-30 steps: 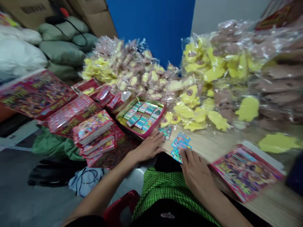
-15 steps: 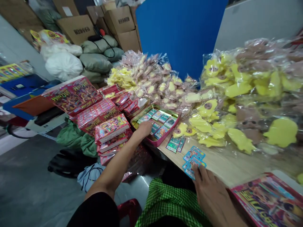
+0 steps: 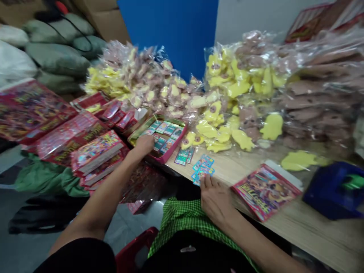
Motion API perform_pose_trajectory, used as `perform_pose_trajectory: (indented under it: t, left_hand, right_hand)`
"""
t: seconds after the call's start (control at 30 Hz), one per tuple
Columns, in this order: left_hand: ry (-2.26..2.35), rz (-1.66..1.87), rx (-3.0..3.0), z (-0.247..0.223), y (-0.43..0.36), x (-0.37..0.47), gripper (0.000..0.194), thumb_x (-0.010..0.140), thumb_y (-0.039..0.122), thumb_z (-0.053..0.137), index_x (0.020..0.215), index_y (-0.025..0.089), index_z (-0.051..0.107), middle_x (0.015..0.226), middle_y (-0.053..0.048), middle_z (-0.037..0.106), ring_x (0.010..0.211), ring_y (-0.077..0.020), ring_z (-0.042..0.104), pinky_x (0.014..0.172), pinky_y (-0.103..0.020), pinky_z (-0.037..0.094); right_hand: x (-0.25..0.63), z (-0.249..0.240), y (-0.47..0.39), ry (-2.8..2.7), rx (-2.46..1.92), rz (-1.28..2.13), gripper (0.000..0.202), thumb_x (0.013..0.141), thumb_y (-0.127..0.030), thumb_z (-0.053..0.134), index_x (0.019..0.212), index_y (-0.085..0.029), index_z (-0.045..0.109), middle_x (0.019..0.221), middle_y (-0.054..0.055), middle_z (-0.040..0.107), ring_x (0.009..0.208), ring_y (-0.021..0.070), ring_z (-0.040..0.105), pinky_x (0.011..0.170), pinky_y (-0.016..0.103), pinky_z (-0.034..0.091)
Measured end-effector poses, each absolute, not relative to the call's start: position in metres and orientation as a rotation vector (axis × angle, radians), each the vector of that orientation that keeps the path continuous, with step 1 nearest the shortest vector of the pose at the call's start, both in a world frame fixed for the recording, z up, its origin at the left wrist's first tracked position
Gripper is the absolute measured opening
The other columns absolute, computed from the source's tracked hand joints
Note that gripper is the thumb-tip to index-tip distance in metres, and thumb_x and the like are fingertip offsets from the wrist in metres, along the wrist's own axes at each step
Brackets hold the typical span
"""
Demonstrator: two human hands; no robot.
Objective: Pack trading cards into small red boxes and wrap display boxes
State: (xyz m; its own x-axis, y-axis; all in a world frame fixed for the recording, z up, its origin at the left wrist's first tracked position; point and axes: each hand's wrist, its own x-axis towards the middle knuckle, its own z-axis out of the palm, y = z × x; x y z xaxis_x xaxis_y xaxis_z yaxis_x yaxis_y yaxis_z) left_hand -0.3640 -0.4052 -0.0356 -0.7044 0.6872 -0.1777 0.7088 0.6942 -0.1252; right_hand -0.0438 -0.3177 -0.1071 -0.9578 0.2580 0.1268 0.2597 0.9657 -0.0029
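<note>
since a second ago, the left hand (image 3: 144, 146) is off the table (image 3: 318, 227) and over teal cards (image 3: 159, 143) in the tin (image 3: 164, 158) beneath it, fingers curled, grip unclear; the right hand (image 3: 215, 197), loosely spread, rests its fingertips on blue cards (image 3: 203, 165), best pressed lightly.

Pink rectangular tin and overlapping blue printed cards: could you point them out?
Pink rectangular tin (image 3: 173, 151): head view, on its side wall.
Overlapping blue printed cards (image 3: 203, 162): head view, on the farther card's face.
</note>
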Motion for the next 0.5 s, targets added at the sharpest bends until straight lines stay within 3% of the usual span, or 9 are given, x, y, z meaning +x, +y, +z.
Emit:
perform_pose_trajectory:
  t: [0.17,0.27,0.37,0.43,0.5]
  left_hand:
    - [2.876,-0.269,1.032,-0.020,-0.413,-0.366,0.010,0.095,0.018,0.065,0.091,0.011,0.071,0.091,-0.009,0.074,0.093,-0.0249,0.073,0.086,-0.040,0.058]
    - [3.109,-0.142,0.998,-0.005,-0.418,-0.347,0.027,0.099,0.014,0.047,0.104,0.007,0.072,0.101,-0.019,0.075,0.100,-0.0329,0.072,0.086,-0.043,0.056]
    - [3.153,0.654,1.271,0.005,-0.402,-0.303,0.032,0.101,0.026,0.045,0.116,0.011,0.070,0.109,-0.014,0.076,0.097,-0.0253,0.072,0.088,-0.038,0.056]
    - [2.621,1.284,1.571,0.005,-0.378,-0.260,0.023,0.097,0.033,0.057,0.106,0.019,0.073,0.096,-0.004,0.078,0.082,-0.0180,0.071,0.080,-0.031,0.057]
    - [2.082,1.381,1.703,0.001,-0.347,-0.215,0.017,0.096,0.031,0.061,0.098,0.021,0.074,0.088,-0.001,0.077,0.077,-0.0152,0.069,0.075,-0.028,0.056]
  right_hand:
    - [-0.036,-0.082,-0.296,-2.921,-0.517,0.116,0.038,0.092,-0.003,0.051,0.124,-0.010,0.069,0.106,0.014,0.075,0.091,0.0241,0.071,0.078,0.032,0.057]
    - [-0.024,-0.061,-0.261,-2.554,-0.653,0.277,0.034,0.097,-0.011,0.045,0.120,-0.014,0.070,0.089,0.010,0.074,0.076,0.0221,0.068,0.069,0.032,0.053]
    - [-0.016,-0.034,-0.232,-2.235,-0.785,0.670,0.029,0.100,-0.029,0.045,0.091,-0.017,0.069,0.066,0.004,0.065,0.059,0.0187,0.061,0.055,0.029,0.044]
    - [-0.014,-0.016,-0.221,-2.145,-0.761,1.104,0.033,0.101,-0.037,0.043,0.082,-0.019,0.062,0.070,0.004,0.064,0.062,0.0178,0.063,0.053,0.026,0.045]
    - [-0.011,-0.005,-0.215,-2.111,-0.690,1.369,0.032,0.101,-0.040,0.041,0.084,-0.019,0.059,0.078,0.004,0.065,0.064,0.0164,0.063,0.054,0.025,0.047]
